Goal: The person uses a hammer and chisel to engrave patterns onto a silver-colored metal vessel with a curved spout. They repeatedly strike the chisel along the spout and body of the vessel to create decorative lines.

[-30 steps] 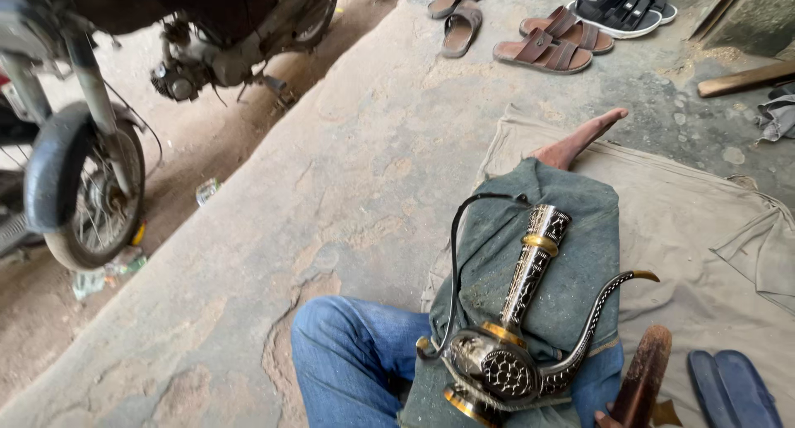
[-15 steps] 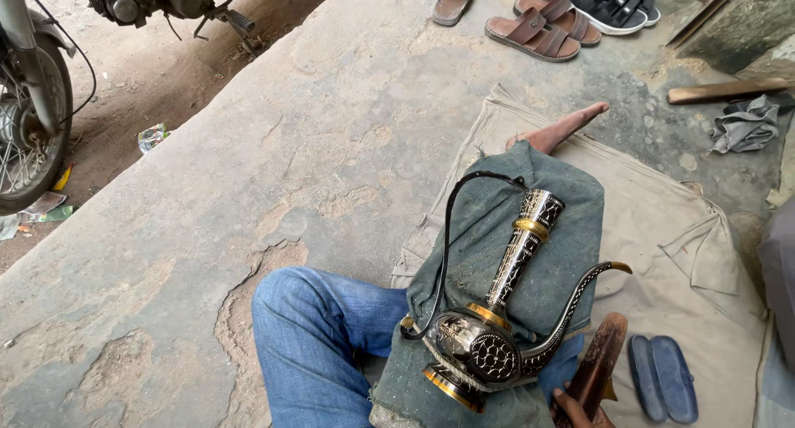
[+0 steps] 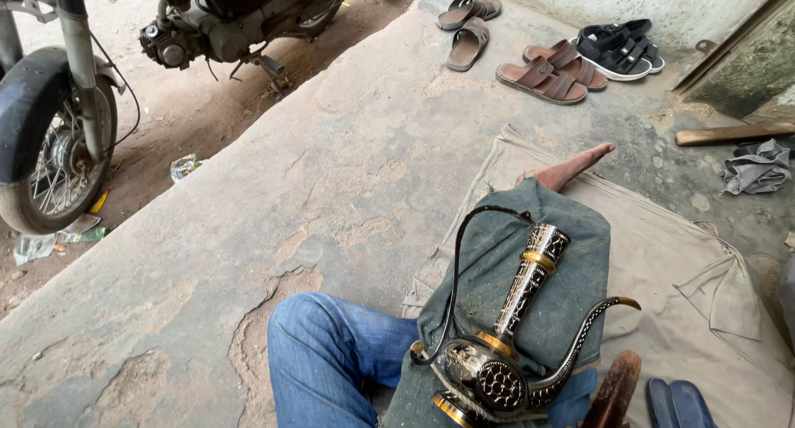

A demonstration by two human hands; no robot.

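Neither of my hands is in view. An ornate black, silver and gold metal ewer (image 3: pixel 505 353) lies on its side on a dusty green cloth (image 3: pixel 497 262) draped over my lap. It has a long neck, a curved spout and a thin looping handle. My bent knee in blue jeans (image 3: pixel 323 353) sits left of it. My bare foot (image 3: pixel 571 167) sticks out beyond the cloth. A brown wooden handle (image 3: pixel 613 391) stands just right of the ewer's base.
A beige sheet (image 3: pixel 687 271) covers the concrete under me. A motorcycle (image 3: pixel 224 22) with its front wheel (image 3: pixel 50 146) is parked on dirt at left. Brown sandals (image 3: pixel 542 76), black sandals (image 3: pixel 621 51) and grey slippers (image 3: pixel 468 26) lie far ahead. Blue slippers (image 3: pixel 675 403), a wooden stick (image 3: pixel 729 134) and a grey rag (image 3: pixel 758 167) lie at right.
Only the view has swung: right half a second ago, now back left so the motorcycle wheel shows again. The ewer stays on the lap cloth.
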